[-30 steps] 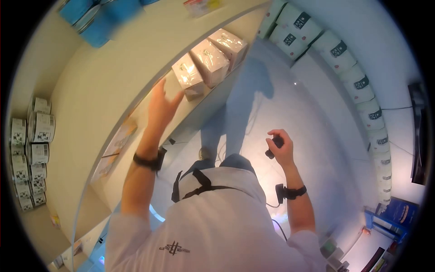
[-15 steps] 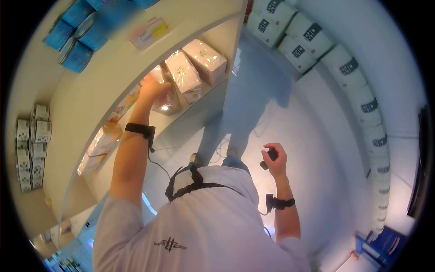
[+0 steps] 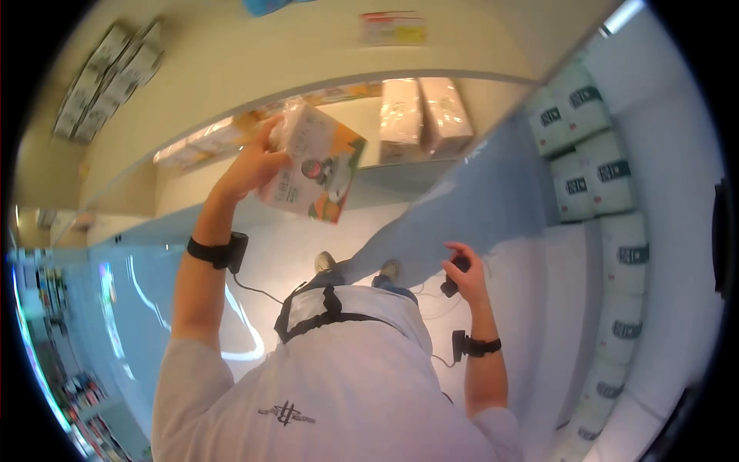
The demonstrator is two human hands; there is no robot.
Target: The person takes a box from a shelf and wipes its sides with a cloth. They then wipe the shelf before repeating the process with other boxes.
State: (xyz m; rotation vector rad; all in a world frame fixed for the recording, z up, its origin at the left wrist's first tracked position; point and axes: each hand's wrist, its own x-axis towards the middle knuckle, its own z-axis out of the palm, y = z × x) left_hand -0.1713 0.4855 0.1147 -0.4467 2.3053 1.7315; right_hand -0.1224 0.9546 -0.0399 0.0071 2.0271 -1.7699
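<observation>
Out in front of the lit shelf, my left hand grips a box by its left side, thumb over the front. The box is white with orange and green corners and a printed picture, and it is tilted. Two wrapped boxes stand on the shelf to its right, a pale one and another. Lower right, my right hand is curled round a small black object, away from the shelf. Both wrists wear black straps with cables.
White packs with dark labels are stacked along the right side. Small cartons stand at the upper left. A price tag is above the shelf edge. My feet are on the floor below.
My left hand has come out of the shelf with the box, whose printed front now shows. The view has turned, so the shelf lies more level. My right hand keeps its hold.
</observation>
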